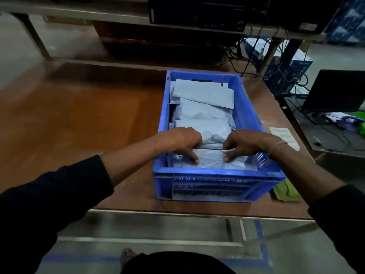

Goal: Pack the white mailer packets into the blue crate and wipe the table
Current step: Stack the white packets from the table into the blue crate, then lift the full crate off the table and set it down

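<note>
A blue crate stands on the brown table, right of centre. Several white mailer packets lie stacked inside it. At the crate's near end, my left hand and my right hand both grip one white mailer packet by its upper edge, thumbs pressed on its face. The packet sits inside the crate against the near wall.
A green cloth lies on the table by the crate's near right corner. A paper label is stuck on the table's right side. A shelf with black equipment and cables stands behind. A dark monitor sits at right.
</note>
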A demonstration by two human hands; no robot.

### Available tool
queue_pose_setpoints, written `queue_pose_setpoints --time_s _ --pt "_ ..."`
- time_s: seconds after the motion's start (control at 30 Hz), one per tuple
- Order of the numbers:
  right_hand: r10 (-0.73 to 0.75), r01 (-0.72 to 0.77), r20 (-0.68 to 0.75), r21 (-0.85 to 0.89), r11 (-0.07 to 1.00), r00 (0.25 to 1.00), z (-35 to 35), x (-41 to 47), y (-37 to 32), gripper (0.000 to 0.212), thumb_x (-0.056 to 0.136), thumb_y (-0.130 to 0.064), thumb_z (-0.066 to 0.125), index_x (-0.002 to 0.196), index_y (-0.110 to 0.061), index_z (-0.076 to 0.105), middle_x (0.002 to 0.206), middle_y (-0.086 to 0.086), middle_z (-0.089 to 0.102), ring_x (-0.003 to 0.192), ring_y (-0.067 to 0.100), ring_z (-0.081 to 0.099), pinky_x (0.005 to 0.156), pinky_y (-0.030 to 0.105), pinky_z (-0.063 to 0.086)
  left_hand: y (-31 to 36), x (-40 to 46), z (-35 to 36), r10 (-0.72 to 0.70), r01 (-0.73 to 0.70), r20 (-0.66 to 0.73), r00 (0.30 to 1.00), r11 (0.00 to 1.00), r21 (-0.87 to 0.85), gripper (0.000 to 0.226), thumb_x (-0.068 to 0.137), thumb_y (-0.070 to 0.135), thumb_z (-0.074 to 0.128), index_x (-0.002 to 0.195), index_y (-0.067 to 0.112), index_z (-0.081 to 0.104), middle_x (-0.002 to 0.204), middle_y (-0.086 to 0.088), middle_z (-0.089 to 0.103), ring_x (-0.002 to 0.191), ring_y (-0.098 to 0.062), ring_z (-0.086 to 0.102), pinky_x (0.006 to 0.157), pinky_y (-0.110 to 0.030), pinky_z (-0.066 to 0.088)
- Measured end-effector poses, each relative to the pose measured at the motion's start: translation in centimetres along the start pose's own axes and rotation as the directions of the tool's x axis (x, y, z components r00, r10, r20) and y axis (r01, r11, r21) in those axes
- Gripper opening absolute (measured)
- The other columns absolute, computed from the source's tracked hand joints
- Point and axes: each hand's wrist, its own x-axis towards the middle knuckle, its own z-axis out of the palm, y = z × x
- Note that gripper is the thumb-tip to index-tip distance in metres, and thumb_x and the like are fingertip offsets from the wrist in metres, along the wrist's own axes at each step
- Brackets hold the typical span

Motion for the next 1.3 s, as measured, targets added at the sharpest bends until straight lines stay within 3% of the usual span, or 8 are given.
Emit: queue_pose_setpoints --time_s 0.17,0.33,0.57,0.7,0.83,0.93,1.0,1.3 --pt "0.17 -0.189 -0.104 -0.213 0.959 0.98 1.2 0.4 -0.6 0.051 0.073 -0.062 0.075 0.089 -0.014 0.07 0.09 0.01 0.066 0.085 0.028 0.062 0.073 0.031 0.05 -0.1 -0.1 0.4 -0.07 0.097 -0.116 0.991 0.966 0.241 0.045 0.083 0.056 0.076 0.096 0.015 0.064 0.091 -0.005 0.068 0.079 -0.029 0.066 0.058 -0.032 0.042" --pt "0.155 -0.265 -0.315 -0.344 0.901 0.936 1.3 -0.5 -0.9 0.049 0.073 -0.052 0.079 0.106 -0.017 0.068 0.11 0.007 0.065 0.101 0.028 0.064 0.079 0.035 0.053 -0.3 -0.4 -0.1 -0.03 0.07 -0.196 0.98 0.978 0.198 0.044 0.087 0.051 0.075 0.115 0.019 0.062 0.102 0.002 0.068 0.095 -0.024 0.066 0.064 -0.033 0.04" --pt "0.185 -0.192 -0.056 -0.149 0.97 0.981 2.5 0.1 -2.7 0.041 0.068 -0.034 0.085 0.106 -0.025 0.071 0.1 -0.002 0.071 0.094 0.021 0.069 0.083 0.034 0.057 0.5 -0.8 0.0 -0.03 0.03 0.01 0.999 0.998 0.047 0.045 0.086 0.042 0.079 0.125 0.023 0.067 0.111 0.006 0.073 0.101 -0.017 0.067 0.08 -0.037 0.056" --pt "0.144 -0.164 -0.251 -0.061 0.985 0.957 0.9 -0.9 -1.2 0.034 0.076 -0.036 0.081 0.106 -0.021 0.074 0.101 -0.001 0.072 0.096 0.021 0.067 0.081 0.027 0.051 -0.4 -1.5 -1.5 -0.067 0.052 -0.198 0.978 0.995 -0.081 0.041 0.089 0.04 0.077 0.125 0.022 0.067 0.111 0.006 0.074 0.1 -0.014 0.067 0.083 -0.034 0.056" --pt "0.199 -0.279 -0.589 -0.048 0.959 0.784 -0.8 -0.4 1.8 0.04 0.082 -0.034 0.073 0.117 -0.016 0.067 0.121 0.013 0.058 0.103 0.036 0.059 0.083 0.038 0.049 -2.6 -1.0 -3.0 -0.298 0.277 -0.496 0.816 0.954 -0.118 0.042 0.096 0.036 0.064 0.136 0.022 0.058 0.136 -0.009 0.056 0.125 -0.031 0.053 0.097 -0.038 0.046" --pt "0.369 -0.432 -0.607 0.046 0.901 0.704 -1.1 1.5 4.4 0.042 0.083 -0.023 0.059 0.124 -0.015 0.057 0.132 0.023 0.047 0.106 0.044 0.056 0.089 0.047 0.05 -3.3 -0.5 -3.7 -0.604 0.555 -0.317 0.731 0.797 -0.24 0.053 0.099 0.023 0.051 0.15 0.023 0.038 0.153 -0.018 0.028 0.137 -0.044 0.033 0.111 -0.05 0.035" --pt "0.447 -0.434 -0.542 0.161 0.887 0.712 -1.4 2.6 5.8 0.045 0.086 -0.014 0.05 0.131 -0.009 0.052 0.131 0.029 0.052 0.109 0.045 0.058 0.091 0.047 0.05 -3.5 -0.5 -4.0 -0.663 0.586 -0.194 0.723 0.738 -0.336 0.059 0.101 0.018 0.046 0.157 0.024 0.027 0.158 -0.023 0.021 0.138 -0.048 0.035 0.111 -0.047 0.036" --pt "0.53 -0.325 -0.464 0.451 0.831 0.71 -2.1 3.5 6.7 0.056 0.09 -0.005 0.055 0.146 -0.01 0.047 0.135 0.028 0.056 0.12 0.041 0.057 0.096 0.037 0.045 -4.9 -1.1 -3.3 -0.655 0.455 -0.263 0.708 0.709 -0.54 0.045 0.098 0.01 0.05 0.143 0.009 0.05 0.14 -0.026 0.055 0.123 -0.046 0.057 0.092 -0.043 0.049"
